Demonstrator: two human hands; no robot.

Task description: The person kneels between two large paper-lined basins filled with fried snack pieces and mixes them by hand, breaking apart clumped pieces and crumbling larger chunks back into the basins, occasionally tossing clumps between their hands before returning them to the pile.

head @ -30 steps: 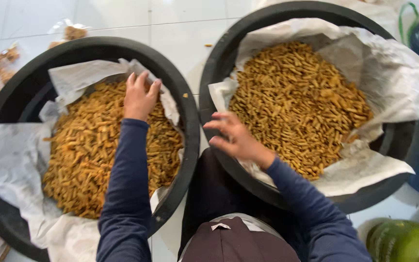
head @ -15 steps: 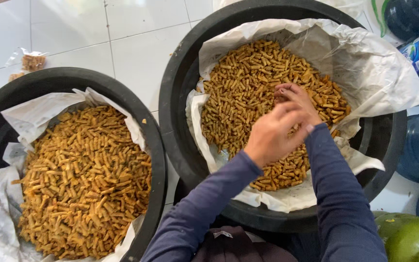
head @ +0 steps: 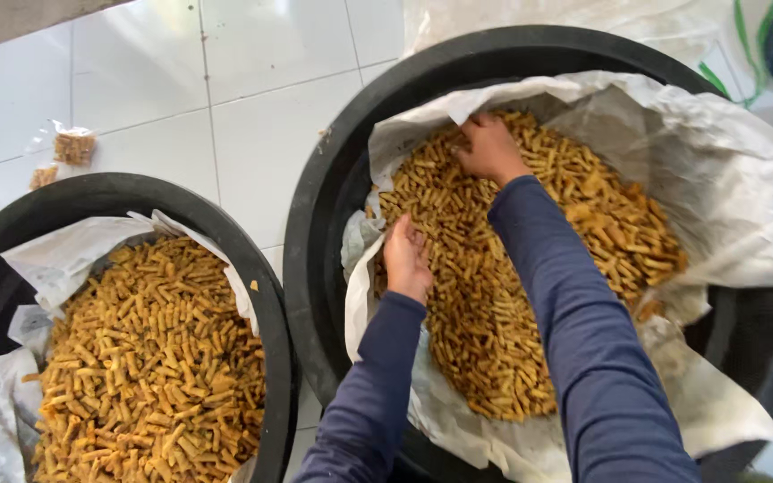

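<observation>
Two big black tubs lined with white paper hold heaps of short golden-brown snack sticks. Both my hands are in the right tub point(head: 333, 170). My left hand point(head: 407, 259) rests on the sticks point(head: 503, 313) at the pile's left edge, fingers curled against the paper lining point(head: 726, 179). My right hand point(head: 490, 148) presses into the sticks at the far left of the pile, fingers bent down among them. Whether either hand has sticks in its grip is hidden. Dark blue sleeves cover both arms.
The left tub point(head: 252, 259) with its own pile of sticks point(head: 154, 358) stands close beside the right one. White floor tiles lie beyond, with small clear bags of snacks point(head: 69, 148) at the far left. Dark blue containers sit at the right edge.
The view has shifted right. My left hand left the left tub and now lies in the right tub. My right hand moved from mid-pile to its far left edge.
</observation>
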